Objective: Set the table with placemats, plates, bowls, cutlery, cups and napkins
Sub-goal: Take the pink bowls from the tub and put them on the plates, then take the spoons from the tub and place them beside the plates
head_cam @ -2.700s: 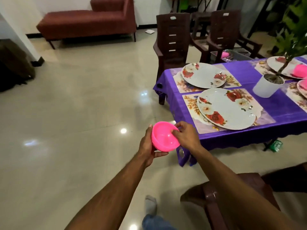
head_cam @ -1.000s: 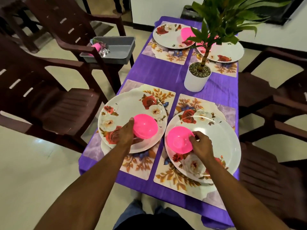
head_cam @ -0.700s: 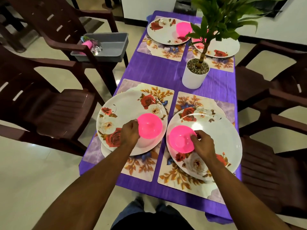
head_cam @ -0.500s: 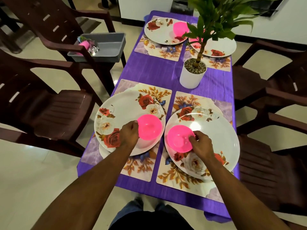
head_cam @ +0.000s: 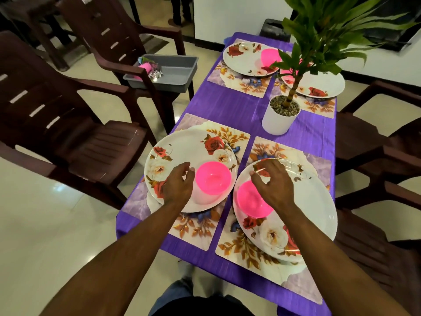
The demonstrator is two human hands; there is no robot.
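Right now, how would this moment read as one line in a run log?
step: bowls set | left hand: open, beside left bowl on left plate | right hand: open, above right bowl on right plate | next: probably cutlery

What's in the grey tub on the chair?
The grey tub holds something pink and shiny metal pieces, probably cutlery. The chair arm covers its near corner, hiding the rest.

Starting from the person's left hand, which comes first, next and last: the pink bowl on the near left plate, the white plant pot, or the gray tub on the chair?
From the left hand, in the head view:
1. Pink bowl, right beside the fingers on the near left plate.
2. White plant pot, mid-table, up and to the right.
3. Gray tub, off the table on the chair.
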